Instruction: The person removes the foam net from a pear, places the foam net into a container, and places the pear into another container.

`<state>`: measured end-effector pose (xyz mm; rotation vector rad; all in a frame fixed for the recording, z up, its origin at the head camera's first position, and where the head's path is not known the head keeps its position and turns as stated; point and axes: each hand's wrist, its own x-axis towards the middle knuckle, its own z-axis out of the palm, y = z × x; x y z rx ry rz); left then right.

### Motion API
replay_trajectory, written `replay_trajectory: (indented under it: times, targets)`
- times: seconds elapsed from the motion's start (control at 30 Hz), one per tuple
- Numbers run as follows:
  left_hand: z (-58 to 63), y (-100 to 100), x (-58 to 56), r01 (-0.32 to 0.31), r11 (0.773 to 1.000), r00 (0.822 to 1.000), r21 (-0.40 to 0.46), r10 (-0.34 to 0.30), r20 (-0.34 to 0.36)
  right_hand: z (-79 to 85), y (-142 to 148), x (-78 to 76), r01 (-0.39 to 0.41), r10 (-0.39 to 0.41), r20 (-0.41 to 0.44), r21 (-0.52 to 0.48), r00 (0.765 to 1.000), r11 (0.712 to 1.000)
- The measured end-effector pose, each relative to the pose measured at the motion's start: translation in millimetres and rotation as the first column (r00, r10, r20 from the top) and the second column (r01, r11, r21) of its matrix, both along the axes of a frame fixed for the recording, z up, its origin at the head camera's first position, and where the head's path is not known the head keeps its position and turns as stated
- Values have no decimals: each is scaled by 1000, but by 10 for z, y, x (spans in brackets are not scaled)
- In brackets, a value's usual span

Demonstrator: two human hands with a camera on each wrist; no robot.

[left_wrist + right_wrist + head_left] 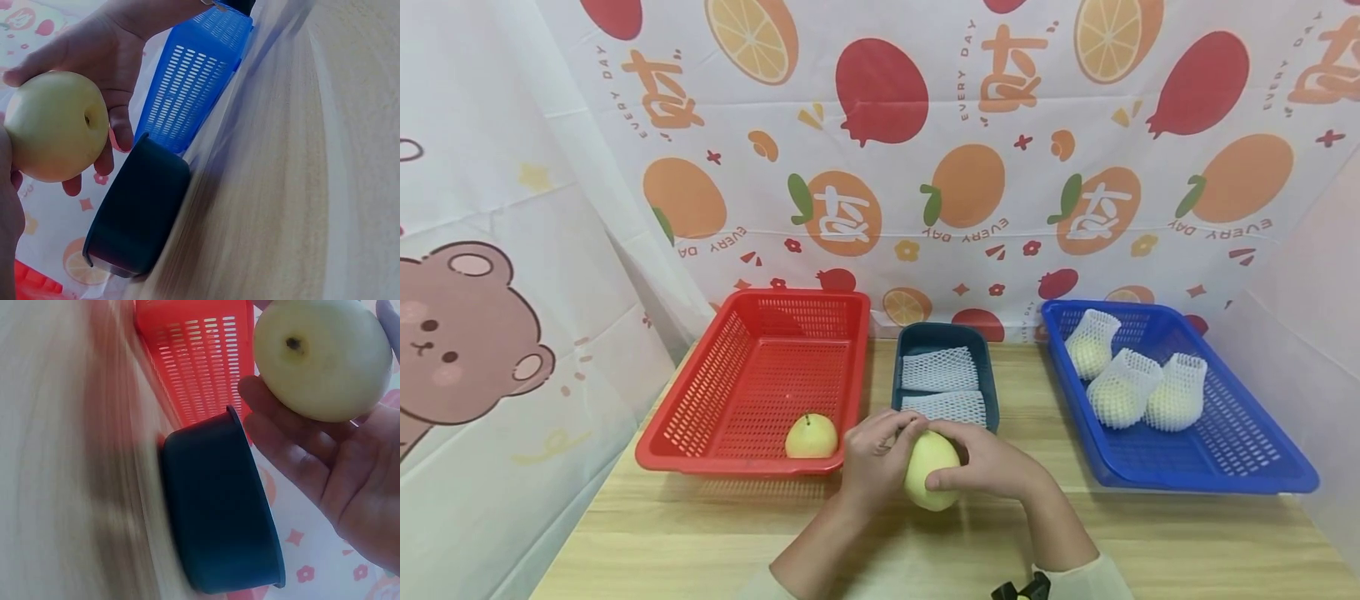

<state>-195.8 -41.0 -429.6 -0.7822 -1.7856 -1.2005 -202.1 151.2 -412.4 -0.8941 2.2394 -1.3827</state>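
Note:
A pale yellow pear (931,471) is held up above the front of the wooden table, with its blossom end facing the wrist cameras. My right hand (992,465) grips it from the right, thumb across the near side and fingers around the far side. At its upper left, my left hand (877,457) has curled fingers, thumb and fingertips pinching at the top of the pear. The stem end is hidden by the fingers. Just beyond the hands stands a dark teal tray (992,392) with white foam net sleeves (940,371) lying flat in it.
To the left is a red basket (658,442) with one bare pear (812,437) in its near right corner. On the right, a blue basket (1225,477) contains several pears in foam nets (1116,390). A fruit-print cloth (910,192) hangs behind the table (715,533).

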Motion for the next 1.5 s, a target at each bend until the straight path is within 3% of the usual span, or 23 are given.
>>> replay_trajectory:
  times: [0.43, 0.57, 0.87, 1.0, 1.07, 1.13, 1.2, 1.27, 1.33, 1.37, 1.43, 1.5]
  targets:
    - [28, 12, 0, 39, 999, 999, 22, -40, 33, -38, -34, -5, 42, -42, -27, 5, 999, 999]
    - [46, 20, 16, 68, 997, 993, 36, -71, 99, -36, -56, 2, 80, -79, -45, 15, 996, 997]
    - [69, 23, 59, 167, 986, 950, 21, -167, 262, -23, -67, 10, 185, -185, -24, -26, 982, 982]
    - [62, 34, 72, 151, 988, 922, -12, -137, 362, -13, -81, 10, 256, -258, -15, -59, 966, 965]
    - [66, 42, 82, 132, 991, 899, -9, -115, 423, -10, -95, 11, 301, -304, -32, -72, 952, 951]
    - [80, 51, 97, 119, 993, 860, 11, -109, 499, -8, -113, 15, 348, -353, -65, -83, 933, 934]
    - [97, 60, 113, 128, 990, 798, 62, -140, 586, -6, -135, 19, 392, -401, -118, -94, 908, 915]
    - [119, 68, 128, 138, 983, 724, 119, -182, 666, -2, -160, 24, 432, -445, -171, -108, 879, 895]
    - [139, 78, 137, 154, 971, 649, 186, -241, 722, 5, -188, 29, 462, -478, -222, -119, 850, 879]
    - [146, 85, 141, 160, 963, 623, 218, -270, 735, 8, -204, 33, 475, -491, -244, -123, 837, 871]
    - [156, 98, 146, 167, 948, 585, 270, -316, 747, 10, -232, 42, 491, -505, -283, -125, 815, 862]
    - [163, 108, 148, 164, 936, 566, 311, -348, 747, 7, -257, 50, 496, -510, -319, -129, 799, 859]
